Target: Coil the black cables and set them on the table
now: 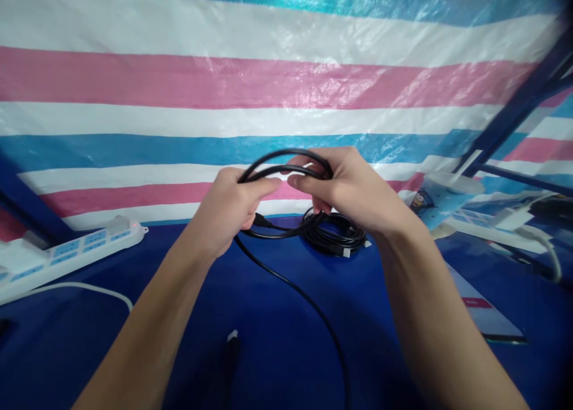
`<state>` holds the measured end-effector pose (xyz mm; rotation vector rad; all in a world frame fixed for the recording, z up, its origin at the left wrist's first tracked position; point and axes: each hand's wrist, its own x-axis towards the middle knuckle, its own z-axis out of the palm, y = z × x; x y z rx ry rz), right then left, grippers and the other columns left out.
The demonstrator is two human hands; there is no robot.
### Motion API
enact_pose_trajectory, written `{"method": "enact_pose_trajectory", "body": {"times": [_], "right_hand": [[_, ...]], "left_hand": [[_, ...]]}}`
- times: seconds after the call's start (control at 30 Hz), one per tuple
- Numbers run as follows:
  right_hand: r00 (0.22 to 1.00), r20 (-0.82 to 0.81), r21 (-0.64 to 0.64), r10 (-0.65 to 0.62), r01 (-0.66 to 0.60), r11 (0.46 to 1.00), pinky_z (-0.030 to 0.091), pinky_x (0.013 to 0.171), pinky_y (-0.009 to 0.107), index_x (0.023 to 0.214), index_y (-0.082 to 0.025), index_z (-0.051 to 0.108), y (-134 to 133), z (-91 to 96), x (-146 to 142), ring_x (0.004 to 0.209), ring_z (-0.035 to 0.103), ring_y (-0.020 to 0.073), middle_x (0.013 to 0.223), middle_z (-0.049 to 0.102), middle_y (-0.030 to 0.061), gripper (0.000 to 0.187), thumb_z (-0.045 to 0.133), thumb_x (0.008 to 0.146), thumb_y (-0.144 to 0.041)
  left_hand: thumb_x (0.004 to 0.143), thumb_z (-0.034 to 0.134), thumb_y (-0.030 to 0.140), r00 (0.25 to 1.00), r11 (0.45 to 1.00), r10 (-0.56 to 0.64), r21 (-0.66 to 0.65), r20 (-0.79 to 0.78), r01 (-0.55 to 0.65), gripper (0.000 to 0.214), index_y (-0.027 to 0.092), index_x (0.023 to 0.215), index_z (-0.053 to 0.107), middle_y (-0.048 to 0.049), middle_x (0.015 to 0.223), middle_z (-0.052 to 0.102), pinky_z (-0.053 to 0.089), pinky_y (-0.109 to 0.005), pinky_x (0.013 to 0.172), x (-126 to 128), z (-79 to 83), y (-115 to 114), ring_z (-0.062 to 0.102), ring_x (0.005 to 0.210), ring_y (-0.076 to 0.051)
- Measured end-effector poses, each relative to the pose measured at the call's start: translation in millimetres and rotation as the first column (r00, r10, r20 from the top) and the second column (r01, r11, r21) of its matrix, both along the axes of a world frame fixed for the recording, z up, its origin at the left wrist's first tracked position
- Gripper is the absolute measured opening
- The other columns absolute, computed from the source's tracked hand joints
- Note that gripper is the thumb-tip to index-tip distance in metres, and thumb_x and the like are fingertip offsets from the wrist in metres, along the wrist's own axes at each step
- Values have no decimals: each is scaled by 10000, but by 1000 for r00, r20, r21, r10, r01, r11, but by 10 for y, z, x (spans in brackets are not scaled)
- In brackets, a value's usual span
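Both hands hold a black cable [286, 159] looped into a coil above the blue table [277, 362]. My left hand [228, 210] is closed round the left side of the loop. My right hand [344, 186] pinches the loop's top right part with thumb and fingers. A loose length of the same cable [313, 308] trails down from my left hand toward me over the table. Behind my hands a second coiled black cable [335, 237] lies flat on the table.
A white power strip [67, 252] with a white cord lies at the left. Another white power strip [474, 222] and plugs sit at the right by blue frame bars [514, 108]. A flat card [487, 317] lies right of my arm. A striped tarp hangs behind.
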<state>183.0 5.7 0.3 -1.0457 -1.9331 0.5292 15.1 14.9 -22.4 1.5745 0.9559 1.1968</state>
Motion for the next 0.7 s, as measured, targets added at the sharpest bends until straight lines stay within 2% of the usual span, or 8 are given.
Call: {"method": "enact_pose_trajectory", "body": {"times": [0.13,0.2,0.27,0.33,0.47,0.57,0.63,0.7], "right_hand": [[938,318,208,-141,76,975,292,513,239,787,-140,692,-24,23,20,538,454,90,616,569,-24,174,558,763,-32],[930,356,232,-96,11,973,326,563,240,812,-148,698,7,-20,22,619,523,109,722,641,-12,251,512,740,4],[968,251,208,7,-61,976,362,602,232,839,-144,690,59,-75,20,680,557,116,791,662,-6,253,491,762,-9],[997,74,227,22,-39,973,375,597,224,883,-132,675,116,-122,16,663,544,108,779,648,-4,234,487,784,-34],[976,-132,366,-171,209,907,329,537,223,852,-124,649,208,-166,13,544,444,77,645,554,-26,260,457,732,6],[927,-277,375,-253,347,860,279,489,223,839,-143,626,260,-192,14,487,384,66,599,497,-40,267,434,733,10],[887,-379,360,-263,403,841,262,474,224,867,-155,608,287,-216,7,461,353,63,583,474,-48,270,437,743,14],[856,-455,369,-247,433,823,265,473,225,884,-171,583,301,-232,-2,452,338,60,588,465,-52,264,442,756,13]], "left_hand": [[754,624,318,987,999,-24,37,-160,30,313,181,573,408,66,489,222,122,-221,404,70,-52,-9,211,416,-38],[768,597,301,975,998,-15,59,-223,29,332,178,553,377,61,495,238,128,-227,411,85,-57,-15,224,419,-39],[774,589,285,971,997,-5,78,-239,24,313,176,561,388,60,507,253,138,-229,415,84,-45,-20,230,424,-40],[767,612,277,984,994,14,105,-180,5,257,179,608,434,67,522,257,150,-227,413,80,-30,-22,230,422,-39],[757,644,259,998,984,55,171,-18,-52,233,202,668,436,74,508,337,296,-236,449,114,-57,0,367,436,-68],[787,624,320,980,960,199,204,-3,-194,209,200,689,484,38,582,487,402,-256,583,168,-133,52,524,593,-117],[803,593,438,960,952,280,136,-20,-275,261,194,723,546,4,686,573,433,-272,639,192,-196,104,581,686,-149],[766,591,562,962,963,270,11,-39,-269,370,195,806,606,-27,808,635,462,-304,671,199,-260,162,623,722,-180]]}}
